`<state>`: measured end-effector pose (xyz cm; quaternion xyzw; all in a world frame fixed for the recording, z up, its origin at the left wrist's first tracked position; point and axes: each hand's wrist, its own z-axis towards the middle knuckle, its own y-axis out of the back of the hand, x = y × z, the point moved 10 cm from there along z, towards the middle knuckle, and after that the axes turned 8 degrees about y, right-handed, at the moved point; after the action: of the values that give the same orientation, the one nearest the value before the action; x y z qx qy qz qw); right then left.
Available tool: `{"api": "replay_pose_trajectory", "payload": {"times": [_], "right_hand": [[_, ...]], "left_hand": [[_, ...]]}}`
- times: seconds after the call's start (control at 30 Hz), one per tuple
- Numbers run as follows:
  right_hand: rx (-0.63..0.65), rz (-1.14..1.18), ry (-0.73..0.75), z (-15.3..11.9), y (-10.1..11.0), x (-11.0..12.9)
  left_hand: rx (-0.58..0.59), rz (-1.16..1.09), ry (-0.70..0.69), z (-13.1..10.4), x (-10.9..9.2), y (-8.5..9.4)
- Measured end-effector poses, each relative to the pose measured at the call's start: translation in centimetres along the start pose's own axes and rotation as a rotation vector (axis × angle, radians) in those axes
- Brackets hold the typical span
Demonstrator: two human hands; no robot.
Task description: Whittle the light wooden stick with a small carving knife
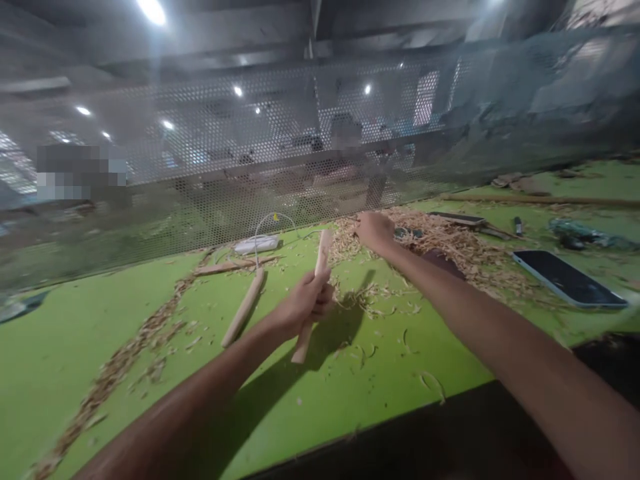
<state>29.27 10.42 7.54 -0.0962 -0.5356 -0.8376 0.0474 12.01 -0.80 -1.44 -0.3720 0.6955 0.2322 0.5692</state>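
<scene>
My left hand [306,303] is wrapped round a pale wooden stick [324,250], which slants above the green table [200,393] near the middle of the view. Farther back and to the right, my right hand [375,231] is closed at the left part of a heap of wood shavings [443,243]. Its fingertips are hidden, so what it holds, if anything, cannot be made out. Left of my left hand lies a second wooden stick [244,308], with a thin curved wire at its far end.
A perforated metal screen [210,153] runs along the back, with people beyond it. A phone [569,277] lies at the right, near crumpled green plastic [583,233]. Behind the second stick are a white object [257,245] and a flat wood piece [227,266].
</scene>
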Motion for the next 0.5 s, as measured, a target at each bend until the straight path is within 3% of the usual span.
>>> {"api": "replay_pose_trajectory", "payload": {"times": [0.1, 0.23, 0.33, 0.5], "right_hand": [[0.043, -0.002, 0.043, -2.0, -0.2, 1.7], [0.114, -0.069, 0.245, -4.4, -1.1, 6.2], [0.119, -0.150, 0.313, -5.3, -1.3, 8.0], [0.156, -0.166, 0.331, -5.7, -1.6, 8.6]], "left_hand": [[0.049, -0.040, 0.023, 0.6, 0.5, 0.4], [0.033, -0.061, 0.018, 0.8, 0.9, 0.6], [-0.018, -0.072, -0.001, 0.8, 0.8, 0.7], [-0.191, 0.026, 0.011, 0.7, 0.5, 1.5]]}}
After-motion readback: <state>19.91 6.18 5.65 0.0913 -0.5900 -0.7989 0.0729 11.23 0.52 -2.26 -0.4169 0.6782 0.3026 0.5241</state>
